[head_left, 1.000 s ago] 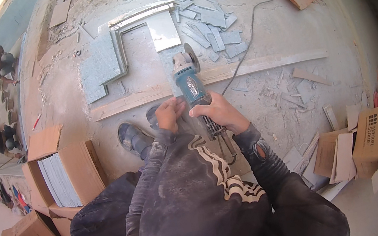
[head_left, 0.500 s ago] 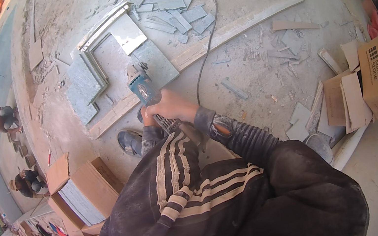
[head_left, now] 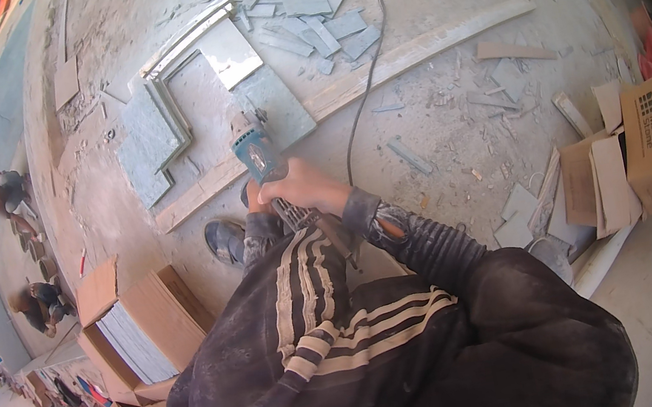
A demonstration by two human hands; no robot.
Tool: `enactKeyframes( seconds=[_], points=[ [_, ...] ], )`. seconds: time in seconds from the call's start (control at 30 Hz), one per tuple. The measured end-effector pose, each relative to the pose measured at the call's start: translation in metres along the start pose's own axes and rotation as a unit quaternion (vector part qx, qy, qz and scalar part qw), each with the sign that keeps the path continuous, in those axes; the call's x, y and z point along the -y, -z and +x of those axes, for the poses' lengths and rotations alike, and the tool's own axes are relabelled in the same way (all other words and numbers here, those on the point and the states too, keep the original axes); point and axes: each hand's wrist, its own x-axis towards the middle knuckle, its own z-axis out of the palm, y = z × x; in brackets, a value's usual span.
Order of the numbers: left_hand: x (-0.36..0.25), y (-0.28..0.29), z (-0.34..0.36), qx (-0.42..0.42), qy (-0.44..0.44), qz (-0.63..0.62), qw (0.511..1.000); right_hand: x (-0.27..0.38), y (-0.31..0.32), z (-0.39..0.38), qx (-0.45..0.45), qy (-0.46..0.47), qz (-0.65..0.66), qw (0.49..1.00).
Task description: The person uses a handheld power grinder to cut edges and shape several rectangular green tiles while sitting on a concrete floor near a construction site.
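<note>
right hand (head_left: 308,186): closed around the grinder (head_left: 256,155).
left hand (head_left: 253,197): beside the grinder a second ago, now mostly hidden behind the right hand; grip cannot be told, possibly steadying.
grinder location: ahead of the hands, head by the gray tile (head_left: 282,109).
grinder axis: lengthwise forward, slightly left; head points away from the hands.

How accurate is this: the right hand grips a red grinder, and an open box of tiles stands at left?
The colour is wrong: the head view shows a blue grinder. The right hand does grip it, and the open box of tiles stands at left.
</note>
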Motion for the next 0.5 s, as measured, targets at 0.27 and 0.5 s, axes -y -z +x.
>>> enactKeyframes(
  seconds=[0.27, 0.5],
  points=[
    [-0.005, 0.004, 0.001, -0.028, 0.022, -0.025, 0.999, 0.011, -0.001, 0.025, -0.002, -0.047, -0.024, 0.999],
    [-0.009, 0.007, 0.000, 0.097, -0.127, 0.536, 0.829, 0.024, 0.002, 0.059, -0.006, -0.030, -0.018, 0.999]
  ],
)
